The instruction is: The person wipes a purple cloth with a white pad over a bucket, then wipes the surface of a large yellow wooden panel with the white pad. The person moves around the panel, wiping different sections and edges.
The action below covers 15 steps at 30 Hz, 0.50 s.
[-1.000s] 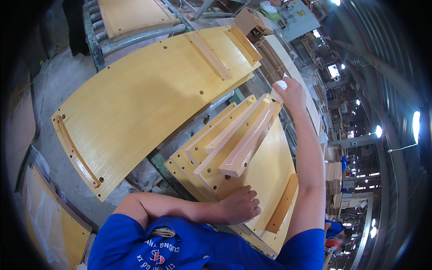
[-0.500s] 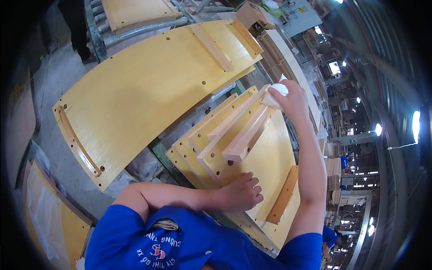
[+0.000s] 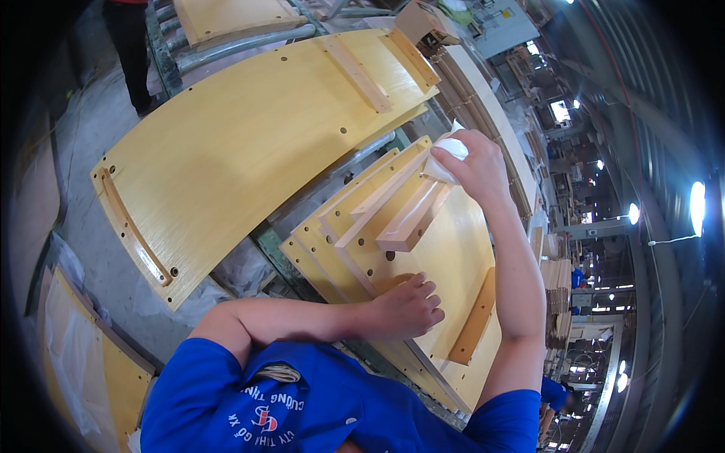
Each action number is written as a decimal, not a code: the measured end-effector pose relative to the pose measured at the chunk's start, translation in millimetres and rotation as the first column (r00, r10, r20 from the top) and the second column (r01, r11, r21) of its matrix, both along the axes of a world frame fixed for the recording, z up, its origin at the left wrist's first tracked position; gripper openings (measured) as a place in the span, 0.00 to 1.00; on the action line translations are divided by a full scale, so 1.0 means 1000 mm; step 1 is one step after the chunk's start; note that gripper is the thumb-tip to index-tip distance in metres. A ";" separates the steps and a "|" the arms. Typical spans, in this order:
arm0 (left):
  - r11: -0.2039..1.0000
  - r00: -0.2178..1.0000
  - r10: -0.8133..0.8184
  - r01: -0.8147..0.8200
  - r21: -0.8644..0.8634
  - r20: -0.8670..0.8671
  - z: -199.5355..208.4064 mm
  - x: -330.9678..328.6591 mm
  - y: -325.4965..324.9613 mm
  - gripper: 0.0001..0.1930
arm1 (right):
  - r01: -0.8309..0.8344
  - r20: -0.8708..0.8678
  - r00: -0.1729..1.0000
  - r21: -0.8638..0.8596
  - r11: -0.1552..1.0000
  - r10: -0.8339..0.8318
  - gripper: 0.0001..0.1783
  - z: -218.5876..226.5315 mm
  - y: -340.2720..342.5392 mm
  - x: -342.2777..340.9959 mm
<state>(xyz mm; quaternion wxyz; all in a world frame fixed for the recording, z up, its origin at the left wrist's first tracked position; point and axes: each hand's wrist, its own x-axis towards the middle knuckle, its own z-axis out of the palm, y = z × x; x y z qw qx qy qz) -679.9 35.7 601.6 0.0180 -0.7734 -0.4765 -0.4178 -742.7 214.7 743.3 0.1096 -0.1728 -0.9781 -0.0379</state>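
Observation:
My right hand [image 3: 479, 167] is closed round a white squeeze bottle [image 3: 451, 152] at the far end of a short wooden bar [image 3: 411, 223]. A wet, shiny streak runs along the bar's face. The bar lies on a stack of curved yellow panels [image 3: 453, 249] with drilled holes, beside a longer, thinner bar [image 3: 393, 181]. My left hand [image 3: 408, 308] rests over the near part of the stack with its fingers curled in; nothing shows in it, though its palm is hidden. Right of it, a darker slat [image 3: 474, 321] is fixed to the top panel.
Left of the stack lies a large curved yellow panel [image 3: 249, 151] with slats on it. Behind stand a roller conveyor [image 3: 245, 47] and a cardboard box [image 3: 427, 26]. A person's dark-trousered leg [image 3: 132, 57] is at the far left. A film-covered panel [image 3: 98, 355] is at the near left.
My right hand and the bottle have shifted left. The stack and the bar sit slightly higher in view. My left hand keeps its curled pose. The person at the far left shows more.

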 end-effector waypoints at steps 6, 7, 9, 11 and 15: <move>0.999 0.999 0.038 -0.038 0.016 -0.037 -0.001 0.001 0.001 0.11 | -0.010 -0.017 1.000 -0.049 0.999 0.009 0.20 0.001 -0.014 0.002; 0.998 0.998 0.049 -0.048 0.027 -0.036 -0.001 0.001 0.002 0.11 | -0.011 -0.024 1.000 -0.069 0.998 0.009 0.20 0.002 -0.019 0.002; 0.999 0.998 0.038 -0.037 0.004 -0.044 -0.001 0.000 0.002 0.11 | -0.041 -0.036 0.999 -0.080 0.996 0.038 0.20 0.003 -0.030 0.005; 1.000 0.998 0.031 -0.031 0.001 -0.047 0.002 -0.001 0.000 0.10 | -0.103 -0.044 0.994 -0.064 0.993 0.100 0.19 0.004 -0.039 0.010; 0.998 0.998 0.048 -0.048 0.027 -0.031 0.003 -0.002 0.000 0.09 | -0.114 -0.051 0.993 -0.185 0.976 0.106 0.18 0.007 -0.069 0.016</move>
